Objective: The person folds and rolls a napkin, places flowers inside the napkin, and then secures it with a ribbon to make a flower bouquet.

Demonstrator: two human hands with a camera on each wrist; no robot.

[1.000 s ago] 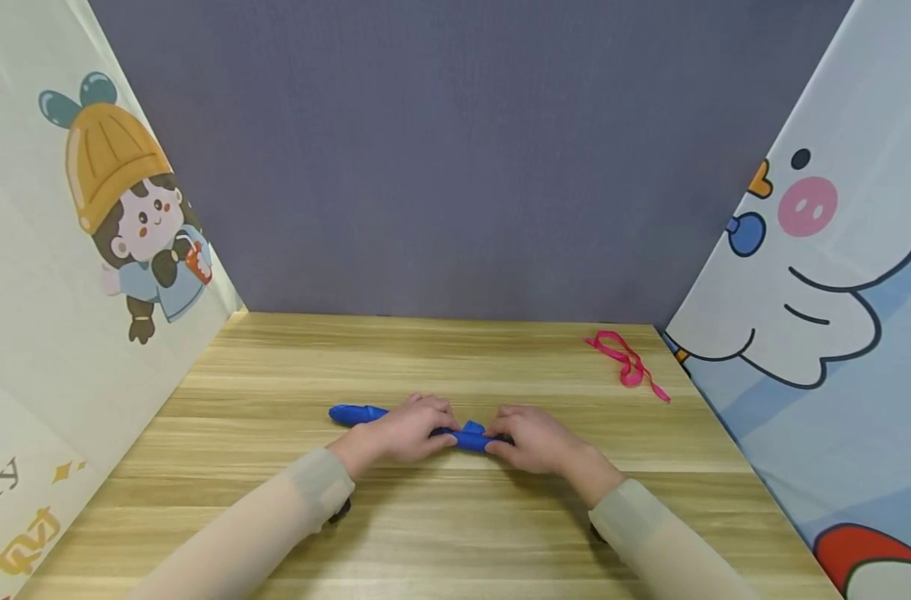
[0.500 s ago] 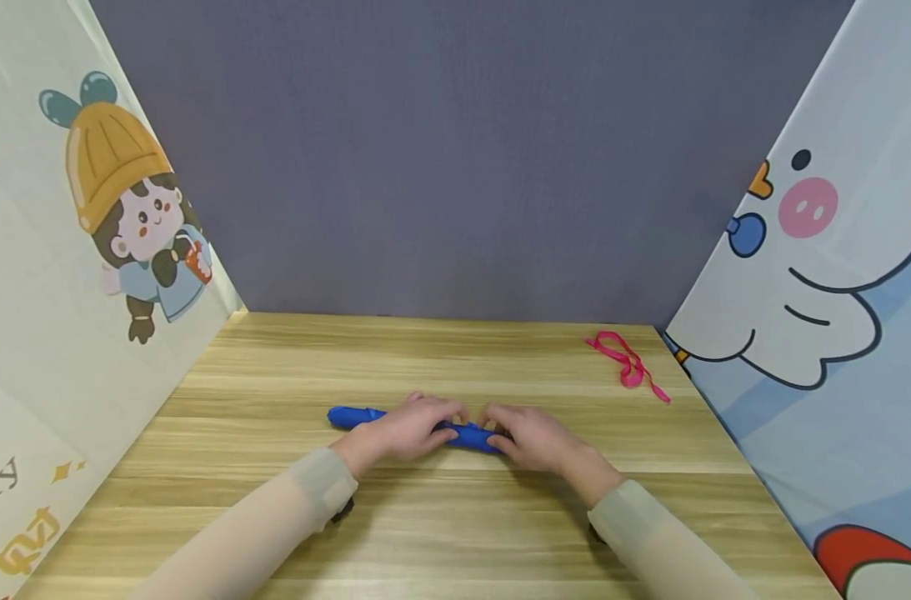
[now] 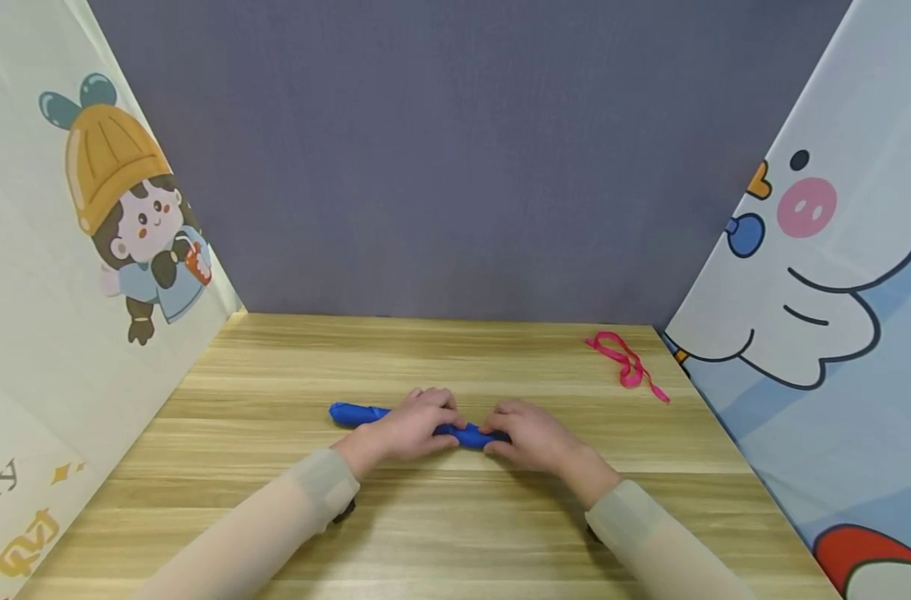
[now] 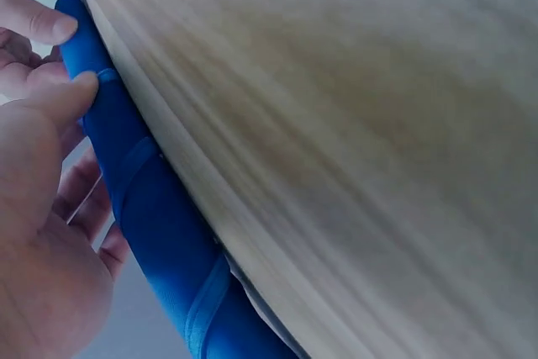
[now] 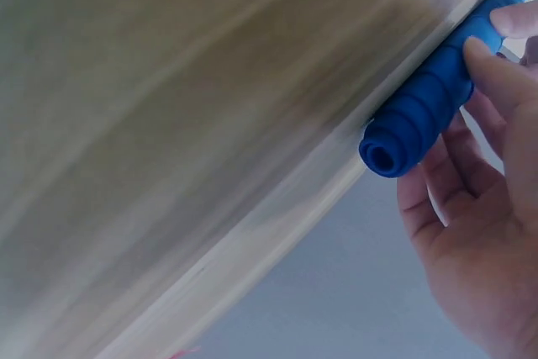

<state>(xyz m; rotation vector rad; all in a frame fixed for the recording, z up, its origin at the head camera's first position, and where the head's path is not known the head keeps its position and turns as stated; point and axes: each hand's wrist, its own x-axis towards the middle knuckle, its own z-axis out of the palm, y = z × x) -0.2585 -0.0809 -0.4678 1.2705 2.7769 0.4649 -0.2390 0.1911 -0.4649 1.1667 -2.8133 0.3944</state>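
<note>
A tight roll of blue cloth (image 3: 356, 414) lies crosswise on the wooden table, its left end sticking out past my left hand (image 3: 413, 425). That hand grips the roll near its middle, thumb on the near side and fingers over the far side. Close to the right end, my right hand (image 3: 530, 435) pinches it between thumb and fingers. A short stretch of blue shows between the hands. Slanting wrapped edges run along the cloth roll (image 4: 160, 208) in the left wrist view. In the right wrist view, the blue roll (image 5: 420, 115) ends in a hollow spiral.
A loose pink ribbon (image 3: 626, 362) lies at the back right of the wooden table (image 3: 440, 533). A grey panel (image 3: 455, 158) stands behind the table, and printed cartoon panels flank it on the left and right.
A small blue flap stood up between the hands one second ago and now lies lower. My right fingers lifted off the far side half a second ago and are back on the roll.
</note>
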